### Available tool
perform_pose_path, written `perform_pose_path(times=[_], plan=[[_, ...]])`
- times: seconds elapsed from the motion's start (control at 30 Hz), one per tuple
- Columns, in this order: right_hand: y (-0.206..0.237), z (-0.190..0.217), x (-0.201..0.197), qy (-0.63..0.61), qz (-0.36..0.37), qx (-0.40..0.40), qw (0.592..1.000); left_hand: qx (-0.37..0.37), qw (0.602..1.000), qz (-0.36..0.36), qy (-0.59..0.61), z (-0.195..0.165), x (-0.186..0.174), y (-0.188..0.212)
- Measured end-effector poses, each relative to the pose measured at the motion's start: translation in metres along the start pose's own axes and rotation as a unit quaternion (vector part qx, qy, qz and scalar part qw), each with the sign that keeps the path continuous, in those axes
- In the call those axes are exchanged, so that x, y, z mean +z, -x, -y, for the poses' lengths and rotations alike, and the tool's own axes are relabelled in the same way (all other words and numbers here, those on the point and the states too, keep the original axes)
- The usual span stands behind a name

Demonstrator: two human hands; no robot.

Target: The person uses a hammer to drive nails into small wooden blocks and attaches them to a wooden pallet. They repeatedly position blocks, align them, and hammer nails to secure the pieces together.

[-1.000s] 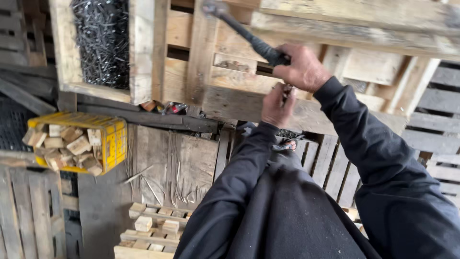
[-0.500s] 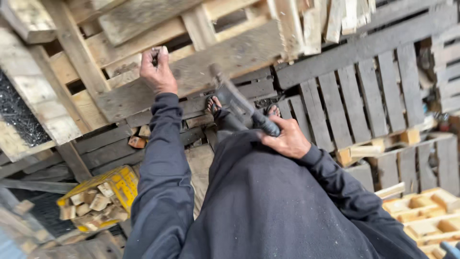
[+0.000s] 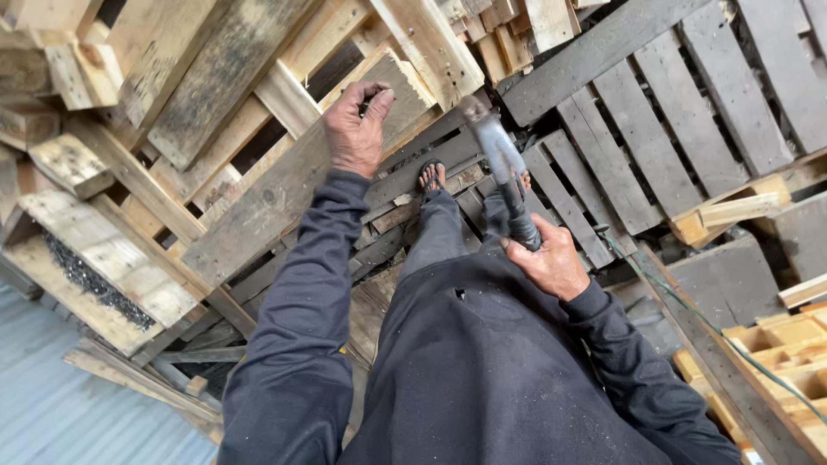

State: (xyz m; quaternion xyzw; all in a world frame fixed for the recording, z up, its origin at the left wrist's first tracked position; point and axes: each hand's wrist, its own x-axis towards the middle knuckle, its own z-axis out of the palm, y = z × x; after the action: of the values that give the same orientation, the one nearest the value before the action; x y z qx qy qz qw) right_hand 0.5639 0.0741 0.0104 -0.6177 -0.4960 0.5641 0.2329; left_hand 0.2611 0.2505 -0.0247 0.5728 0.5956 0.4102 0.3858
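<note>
- Stacked wooden pallets [image 3: 258, 103] fill the upper half of the frame; rough, weathered slats, pale and splintered at upper left, dark grey at upper right [image 3: 689, 112]; they lie tilted and overlapping, with narrow gaps between boards.
- A long grey plank [image 3: 284, 198] runs diagonally from left of centre up toward the top middle; its surface is stained and coarse.
- The floor at lower left [image 3: 52, 413] is smooth grey-blue sheeting; that is the only open strip, the rest being hemmed in by timber.
- An open wooden box [image 3: 77, 275] at middle left holds a dark mass of small metal pieces.
- The right hand [image 3: 551, 263], right of centre, is closed in a fist round the dark grip of a hammer [image 3: 504, 172]; its blurred head points up.
- The left hand [image 3: 357, 125], upper centre, rests on the plank's top edge, fingertips pinched together; what they pinch I cannot tell.
</note>
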Motion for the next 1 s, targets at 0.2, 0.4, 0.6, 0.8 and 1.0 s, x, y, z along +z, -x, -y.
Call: perform_pose_path(times=[0.2,0.4,0.6,0.8,1.0], plan=[[-0.018,0.006,0.027,-0.005,0.019,-0.029,0.999,0.076,0.992,-0.028,-0.100,0.008,-0.003,-0.001],[-0.031,0.009,0.057,0.060,0.021,0.067,0.996,0.066,0.995,-0.043,-0.064,0.011,0.000,0.000],[-0.014,0.021,0.063,0.002,-0.026,0.085,0.996,0.096,0.993,-0.063,-0.017,0.006,0.003,-0.005],[-0.004,0.025,0.082,-0.021,-0.073,0.035,0.997,0.097,0.994,-0.010,-0.050,0.017,0.003,-0.007],[-0.001,0.056,0.088,-0.045,-0.091,0.106,0.989,0.158,0.985,0.015,-0.069,0.027,0.008,-0.008]])
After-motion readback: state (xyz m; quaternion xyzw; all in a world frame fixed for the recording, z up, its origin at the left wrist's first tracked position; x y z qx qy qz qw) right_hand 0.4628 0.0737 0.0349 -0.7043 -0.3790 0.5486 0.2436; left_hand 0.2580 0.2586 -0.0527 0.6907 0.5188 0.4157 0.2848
